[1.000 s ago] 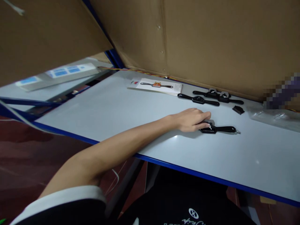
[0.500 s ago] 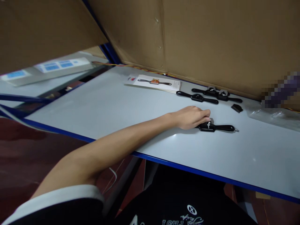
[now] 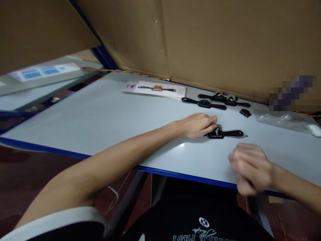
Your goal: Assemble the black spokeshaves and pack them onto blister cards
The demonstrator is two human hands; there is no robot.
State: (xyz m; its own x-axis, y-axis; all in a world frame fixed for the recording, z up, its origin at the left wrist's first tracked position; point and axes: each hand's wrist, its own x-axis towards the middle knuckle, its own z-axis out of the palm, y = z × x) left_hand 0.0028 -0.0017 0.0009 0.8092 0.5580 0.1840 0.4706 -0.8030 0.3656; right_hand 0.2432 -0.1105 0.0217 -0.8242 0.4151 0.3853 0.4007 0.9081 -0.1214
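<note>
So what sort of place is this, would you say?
Probably a workshop or a packing bench: a pale, blue-edged table backed by a brown panel, several matching black two-handled tools, and printed cards picturing a similar tool.

The left hand (image 3: 199,126) hid one end of the black tool (image 3: 218,134), right of the middle. The right hand (image 3: 252,169), lower right, was so blurry I couldn't tell if it held anything. Words (image 3: 181,90) on the card (image 3: 156,88), upper middle, were too tiny for me to read.
</note>
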